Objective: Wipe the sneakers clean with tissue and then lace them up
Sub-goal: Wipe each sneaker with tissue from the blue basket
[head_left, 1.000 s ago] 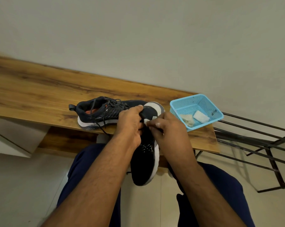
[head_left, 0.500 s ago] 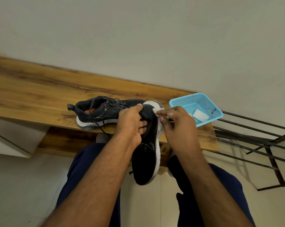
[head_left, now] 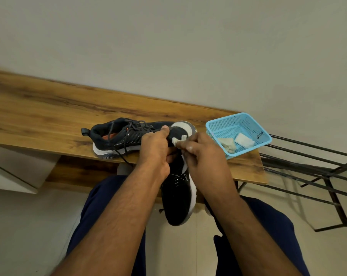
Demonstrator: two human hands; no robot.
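One black sneaker (head_left: 117, 139) with a white sole and loose laces lies on its side on the wooden bench (head_left: 39, 116). A second black sneaker (head_left: 178, 196) is held over my lap, toe pointing toward me. My left hand (head_left: 154, 150) grips its heel end from the left. My right hand (head_left: 200, 150) pinches a small white tissue (head_left: 178, 139) against the heel by the white sole.
A light blue plastic basket (head_left: 214, 128) holding two used tissues stands at the bench's right end. A black metal rack (head_left: 318, 166) stands to the right of the bench. My knees in dark blue trousers are below the sneaker.
My right hand slid the tissue back down from the sneaker's upper rim toward the heel side, closer to my left hand. My left hand kept its grip.
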